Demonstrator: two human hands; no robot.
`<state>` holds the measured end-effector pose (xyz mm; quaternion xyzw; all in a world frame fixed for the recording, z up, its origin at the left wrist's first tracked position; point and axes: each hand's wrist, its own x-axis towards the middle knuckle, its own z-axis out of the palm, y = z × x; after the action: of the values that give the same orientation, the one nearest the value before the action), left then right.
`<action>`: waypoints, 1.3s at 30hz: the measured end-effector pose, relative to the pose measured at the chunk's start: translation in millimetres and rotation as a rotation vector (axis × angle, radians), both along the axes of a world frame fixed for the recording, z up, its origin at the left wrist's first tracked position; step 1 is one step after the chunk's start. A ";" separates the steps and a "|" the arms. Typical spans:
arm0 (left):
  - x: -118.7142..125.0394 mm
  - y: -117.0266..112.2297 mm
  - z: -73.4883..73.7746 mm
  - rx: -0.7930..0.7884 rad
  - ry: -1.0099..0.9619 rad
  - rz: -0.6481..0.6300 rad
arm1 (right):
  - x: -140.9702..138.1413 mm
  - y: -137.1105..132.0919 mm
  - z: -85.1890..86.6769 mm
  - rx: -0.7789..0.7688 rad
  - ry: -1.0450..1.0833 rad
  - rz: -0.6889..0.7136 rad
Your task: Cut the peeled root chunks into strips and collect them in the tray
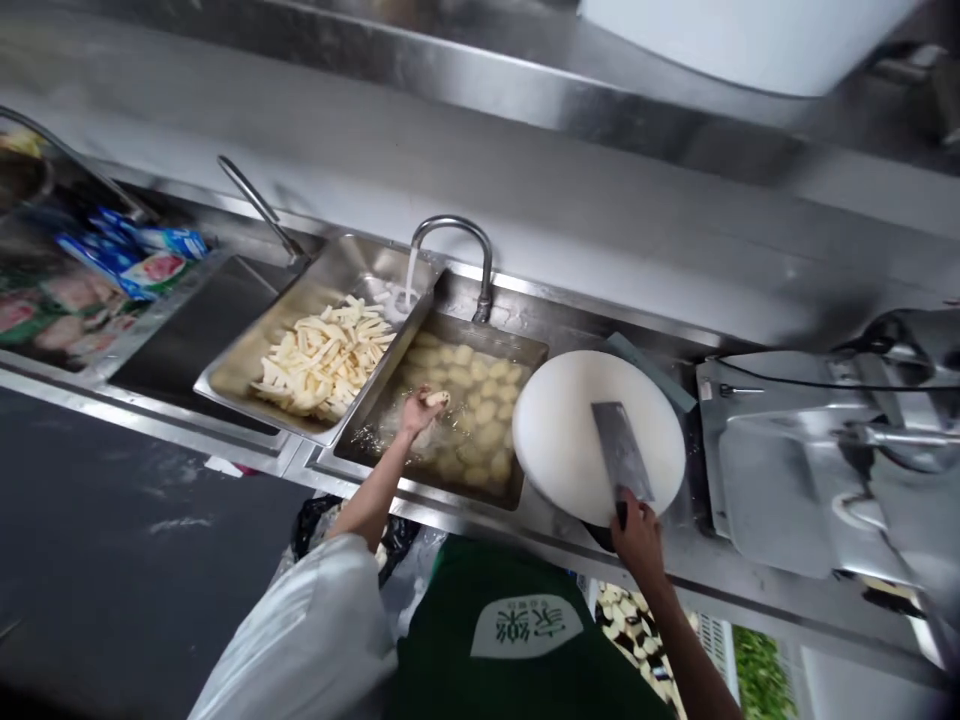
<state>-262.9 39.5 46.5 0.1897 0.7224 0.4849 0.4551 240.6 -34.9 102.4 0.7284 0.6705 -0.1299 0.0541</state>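
My left hand [416, 414] is closed around a peeled potato [437, 399], just above the water of a sink [431, 488]. Many peeled potatoes [491, 434] lie under the water there. In my right hand [637, 535] is the handle of a cleaver [622, 450], its broad blade lying over a round white cutting board [559, 425]. To the left of my left hand, a steel pan [225, 385] holds a heap of pale cut strips [326, 358]. Water runs into this pan from a curved faucet [454, 222].
A metal slicing machine [780, 490] stands right of the board. Below the counter are a crate of cut eggplant [634, 630] and green vegetables [761, 670]. Blue packages [142, 255] lie far left. A steel shelf [450, 65] runs overhead, with a white container [750, 40] on it.
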 end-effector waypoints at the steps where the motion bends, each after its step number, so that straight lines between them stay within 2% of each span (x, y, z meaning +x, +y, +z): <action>1: 12.8 2.7 9.1 0.045 0.009 -0.005 | 0.8 2.9 -1.9 -0.009 -0.001 -0.002; 5: 72.0 14.3 49.1 0.191 -0.246 -0.073 | 2.8 11.6 -2.8 -0.064 0.038 -0.002; 8: 121.2 22.3 78.2 0.327 -0.391 -0.159 | 8.7 19.0 5.8 -0.087 0.136 -0.026; 12: 181.9 31.6 107.1 0.386 -0.261 -0.359 | 29.2 25.3 30.3 -0.016 0.348 -0.079; 15: 216.4 38.1 116.8 0.389 -0.123 -0.474 | 48.7 22.8 49.2 -0.030 0.489 -0.089; 18: 240.9 42.7 113.1 0.394 -0.031 -0.570 | 61.3 14.4 59.8 -0.069 0.577 -0.084; 20: 254.1 43.2 101.9 0.426 0.084 -0.637 | 63.4 8.0 63.2 -0.079 0.602 -0.083; 24: 276.7 34.7 63.1 0.575 0.453 -0.722 | 57.4 -0.8 70.6 -0.158 0.570 -0.057; 26: 284.6 27.8 43.6 0.606 0.548 -0.752 | 53.5 -2.8 74.3 -0.210 0.563 -0.031; 28: 289.4 23.2 30.6 0.602 0.588 -0.744 | 50.7 -3.8 75.2 -0.240 0.553 -0.004; 30: 291.4 23.7 25.9 0.581 0.592 -0.706 | 49.2 -4.0 72.1 -0.251 0.503 0.012; 32: 291.3 29.3 27.2 0.519 0.508 -0.664 | 48.3 -3.4 65.9 -0.268 0.422 0.019; 35: 289.2 40.0 31.3 0.332 0.269 -0.578 | 46.8 -1.5 55.6 -0.304 0.303 0.033; 39: 291.7 38.4 27.4 0.130 0.151 -0.394 | 42.5 1.8 46.1 -0.309 0.173 0.091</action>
<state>28.8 77.9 73.9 0.3918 0.6705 0.4165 0.4726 283.1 -33.2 148.5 0.6666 0.6770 -0.2909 0.1131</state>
